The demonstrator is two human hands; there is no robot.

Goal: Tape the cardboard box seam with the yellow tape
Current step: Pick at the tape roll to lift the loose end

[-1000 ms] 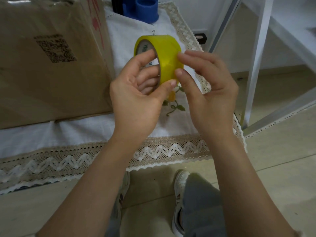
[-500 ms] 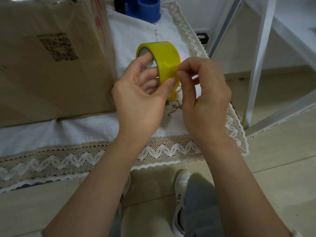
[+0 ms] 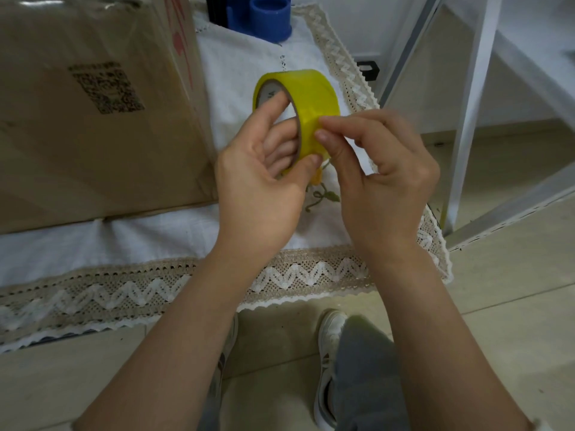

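Note:
A roll of yellow tape is held up over the table's right end. My left hand grips it, fingers through the core and thumb under the outer face. My right hand pinches at the tape's outer surface with thumb and forefinger, at a small raised edge on the roll. A large cardboard box stands on the table to the left, with a printed code on its near face. Its seam is not visible from here.
A white tablecloth with a lace border covers the table. A blue plastic holder stands at the back behind the tape. White metal frame legs rise at the right. The tiled floor and my shoes are below.
My right fingers have curled from lying flat on the roll into a pinch at its outer face. The roll has stayed in my left hand, turned slightly.

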